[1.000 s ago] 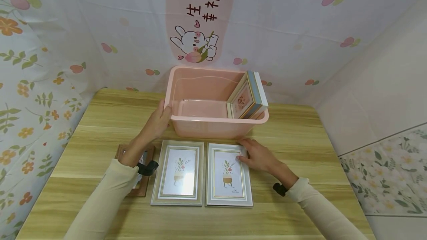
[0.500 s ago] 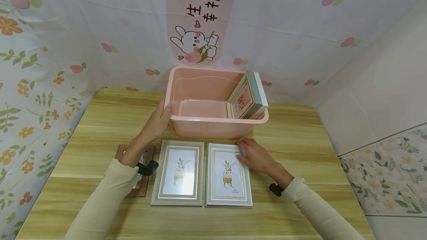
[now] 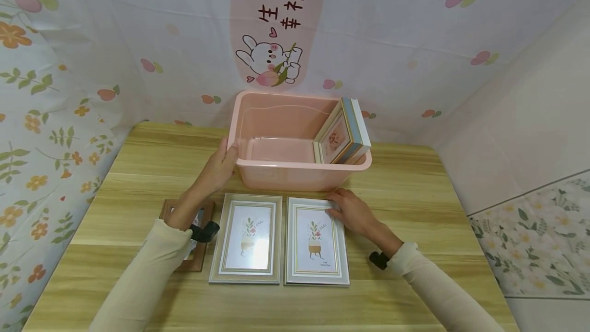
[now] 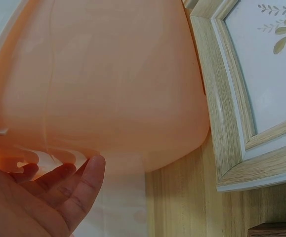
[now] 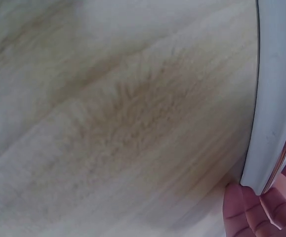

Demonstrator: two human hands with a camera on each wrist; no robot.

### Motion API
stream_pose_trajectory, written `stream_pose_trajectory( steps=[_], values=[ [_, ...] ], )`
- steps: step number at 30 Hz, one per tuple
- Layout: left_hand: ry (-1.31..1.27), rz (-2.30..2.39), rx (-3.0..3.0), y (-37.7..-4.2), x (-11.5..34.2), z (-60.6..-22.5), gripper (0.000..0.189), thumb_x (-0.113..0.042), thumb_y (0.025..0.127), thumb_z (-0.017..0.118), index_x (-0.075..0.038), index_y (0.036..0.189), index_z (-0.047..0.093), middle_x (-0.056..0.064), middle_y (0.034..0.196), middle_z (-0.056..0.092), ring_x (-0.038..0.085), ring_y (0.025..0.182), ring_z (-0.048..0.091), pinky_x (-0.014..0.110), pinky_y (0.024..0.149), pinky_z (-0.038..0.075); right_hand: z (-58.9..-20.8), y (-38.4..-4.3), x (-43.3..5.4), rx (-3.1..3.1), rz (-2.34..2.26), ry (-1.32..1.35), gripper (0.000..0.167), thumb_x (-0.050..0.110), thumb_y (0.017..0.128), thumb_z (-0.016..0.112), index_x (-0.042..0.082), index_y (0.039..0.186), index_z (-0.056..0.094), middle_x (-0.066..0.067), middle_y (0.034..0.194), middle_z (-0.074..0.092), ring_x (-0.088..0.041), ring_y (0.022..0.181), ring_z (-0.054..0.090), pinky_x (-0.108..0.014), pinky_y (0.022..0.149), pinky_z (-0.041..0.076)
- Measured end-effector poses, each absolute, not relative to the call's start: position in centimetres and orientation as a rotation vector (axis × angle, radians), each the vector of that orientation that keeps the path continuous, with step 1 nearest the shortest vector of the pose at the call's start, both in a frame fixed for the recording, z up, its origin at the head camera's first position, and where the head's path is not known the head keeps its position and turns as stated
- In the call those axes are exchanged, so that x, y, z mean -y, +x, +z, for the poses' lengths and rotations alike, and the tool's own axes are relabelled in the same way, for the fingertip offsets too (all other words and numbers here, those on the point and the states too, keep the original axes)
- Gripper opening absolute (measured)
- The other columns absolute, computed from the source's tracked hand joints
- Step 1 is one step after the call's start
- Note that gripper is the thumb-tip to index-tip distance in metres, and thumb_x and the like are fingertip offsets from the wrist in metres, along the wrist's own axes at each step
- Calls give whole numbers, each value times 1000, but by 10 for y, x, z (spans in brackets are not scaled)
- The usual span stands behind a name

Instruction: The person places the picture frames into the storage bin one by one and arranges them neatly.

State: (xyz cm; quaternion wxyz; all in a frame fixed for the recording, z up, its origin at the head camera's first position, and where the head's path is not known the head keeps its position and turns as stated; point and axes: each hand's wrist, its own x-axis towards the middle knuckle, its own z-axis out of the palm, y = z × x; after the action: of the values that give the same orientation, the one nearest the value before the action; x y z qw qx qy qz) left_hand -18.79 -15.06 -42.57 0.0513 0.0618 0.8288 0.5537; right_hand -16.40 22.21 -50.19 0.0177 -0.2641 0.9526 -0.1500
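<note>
right hand [image 3: 352, 211] is on the top right corner of the white picture frame [image 3: 316, 240], which lies flat on the table [image 3: 415, 193] just in front of the pink tub [image 3: 299, 140]. fingers [image 3: 338, 208] curl over the corner; the right wrist view shows fingertips [image 5: 261, 210] tucked under the frame's white edge [image 5: 276, 98], so it's a pinch at the corner, thumb side on top as far as i can tell.

handling guess: frame looks stiff and light, smooth moulding, likely a glazed front that glares a bit, so slippery and breakable if dropped or knocked on the tub rim. flat on the table there's little to get under, so the corner or long right edge is the place to take it, fingers below, thumb above, not on the print face.

left hand [image 3: 220, 165] grips the tub's left rim, thumb over the lip, fingers [image 4: 78, 185] curled under the flange in the left wrist view. tub is thin flexible plastic, light.

a second frame, beige [image 3: 246, 237], lies touching the white one on its left; a dark brown frame [image 3: 186, 232] sits partly under the left sleeve. more frames [image 3: 343, 135] stand leaning at the tub's right end.
</note>
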Motion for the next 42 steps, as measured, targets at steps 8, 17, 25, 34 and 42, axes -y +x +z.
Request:
stream_pose_trajectory(
  steps=[8, 17, 25, 34, 42],
  values=[
    [189, 1671, -2543, -189, 149, -424, 55, -39, 106, 23, -8, 152, 21, 29, 135, 46, 38, 99, 54, 49, 77, 52, -491, -165, -228, -2872, -628, -766, 29, 20, 89, 75, 10, 115, 69, -6, 105, 69, -17, 85, 61, -36, 75, 51],
    [184, 1681, -2529, -190, 150, -426, 56, -41, 106, 24, -8, 151, 22, 30, 137, 45, 39, 105, 53, 51, 80, 52, -476, -165, -233, -2754, -847, -777, 29, 15, 89, 74, 9, 117, 68, -6, 113, 70, -20, 101, 64, -40, 85, 52],
    [187, 1665, -2547, -189, 150, -425, 54, -40, 107, 24, -8, 150, 23, 30, 136, 45, 40, 104, 54, 47, 78, 53, -462, -167, -239, -2572, -1112, -840, 31, 7, 87, 75, 3, 117, 69, -12, 109, 69, -13, 88, 59, -24, 67, 52],
    [222, 1683, -2551, -190, 151, -427, 57, -40, 106, 24, -5, 151, 23, 30, 134, 47, 38, 102, 55, 52, 79, 52, -450, -167, -244, -2392, -1208, -857, 35, 11, 91, 72, 7, 125, 67, -8, 113, 69, -9, 92, 61, -26, 76, 54],
    [230, 1673, -2560, -189, 151, -428, 57, -40, 106, 23, -6, 152, 22, 30, 134, 47, 38, 100, 55, 50, 78, 52, -440, -164, -243, -2219, -1253, -897, 29, 11, 95, 67, 8, 123, 64, -6, 110, 69, -12, 92, 65, -29, 77, 56]
  ],
)
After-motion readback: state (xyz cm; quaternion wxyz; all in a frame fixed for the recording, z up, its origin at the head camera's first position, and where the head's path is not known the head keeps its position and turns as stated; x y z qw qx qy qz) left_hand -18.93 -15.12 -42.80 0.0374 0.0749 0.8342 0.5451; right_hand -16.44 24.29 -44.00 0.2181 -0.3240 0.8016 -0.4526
